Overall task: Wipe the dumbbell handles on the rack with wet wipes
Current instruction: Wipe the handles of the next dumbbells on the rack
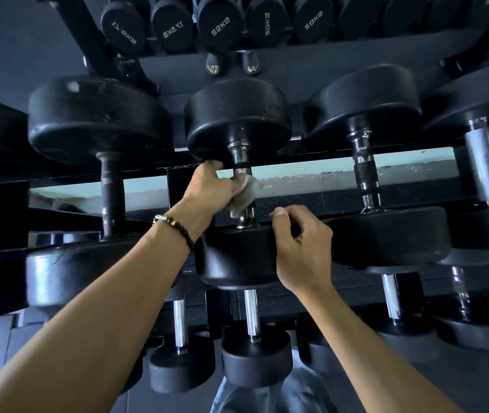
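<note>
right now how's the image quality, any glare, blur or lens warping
Head view: dim and bluish; bright glare streaks on the chrome handle right of the one being wiped; wide-angle bending stretches both forearms and curves the rack rail; wipe in the left hand looks softly blurred; right hand is sharp.

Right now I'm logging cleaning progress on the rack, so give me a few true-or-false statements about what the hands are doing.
1. The left hand holds a wipe against the middle dumbbell's handle. True.
2. The right hand holds a second wipe. False: it holds no wipe; its fingers rest on the dumbbell's near head.
3. A beaded bracelet is on the left wrist. True.
4. The dumbbell being wiped is lifted off the rack. False: it lies on the rack between its neighbours.
</note>
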Demonstrator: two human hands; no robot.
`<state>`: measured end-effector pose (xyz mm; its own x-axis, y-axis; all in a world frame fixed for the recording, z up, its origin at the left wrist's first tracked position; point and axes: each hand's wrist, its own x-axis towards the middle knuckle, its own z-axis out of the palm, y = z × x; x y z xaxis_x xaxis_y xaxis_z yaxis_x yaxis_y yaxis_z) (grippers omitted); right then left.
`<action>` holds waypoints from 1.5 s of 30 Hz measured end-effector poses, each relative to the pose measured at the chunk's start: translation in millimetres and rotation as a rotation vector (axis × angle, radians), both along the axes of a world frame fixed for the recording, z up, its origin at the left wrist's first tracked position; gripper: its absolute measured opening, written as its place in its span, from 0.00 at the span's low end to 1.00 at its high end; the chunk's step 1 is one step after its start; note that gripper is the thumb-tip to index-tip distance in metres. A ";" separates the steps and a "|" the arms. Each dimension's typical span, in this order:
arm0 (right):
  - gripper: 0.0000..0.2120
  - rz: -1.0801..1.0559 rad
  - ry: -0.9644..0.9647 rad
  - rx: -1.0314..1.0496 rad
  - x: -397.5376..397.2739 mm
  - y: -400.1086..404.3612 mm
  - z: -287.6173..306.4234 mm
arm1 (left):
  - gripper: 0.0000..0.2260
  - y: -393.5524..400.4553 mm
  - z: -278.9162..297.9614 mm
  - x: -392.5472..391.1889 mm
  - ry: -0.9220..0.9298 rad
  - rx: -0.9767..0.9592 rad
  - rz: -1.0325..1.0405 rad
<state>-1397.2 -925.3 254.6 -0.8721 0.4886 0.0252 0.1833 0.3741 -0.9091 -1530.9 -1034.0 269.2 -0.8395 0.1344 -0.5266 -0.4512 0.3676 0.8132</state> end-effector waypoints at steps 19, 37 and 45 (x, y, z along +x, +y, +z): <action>0.16 0.002 0.033 -0.004 1.3 -1.1 1.2 | 0.09 22.1 3.2 -12.8 -0.304 0.407 0.464; 0.16 0.015 0.055 0.031 1.9 -0.3 0.1 | 0.06 -11.3 -0.1 -33.0 -0.264 0.463 0.214; 0.17 0.018 0.050 0.010 2.1 0.2 0.8 | 0.16 2.6 1.8 -8.0 -0.428 0.426 0.182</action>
<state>-1395.1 -925.1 255.4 -0.8782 0.4725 0.0742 0.1307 0.3863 -0.9131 -1538.9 -1031.4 271.0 -0.5958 0.2810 -0.7524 -0.7937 -0.0627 0.6051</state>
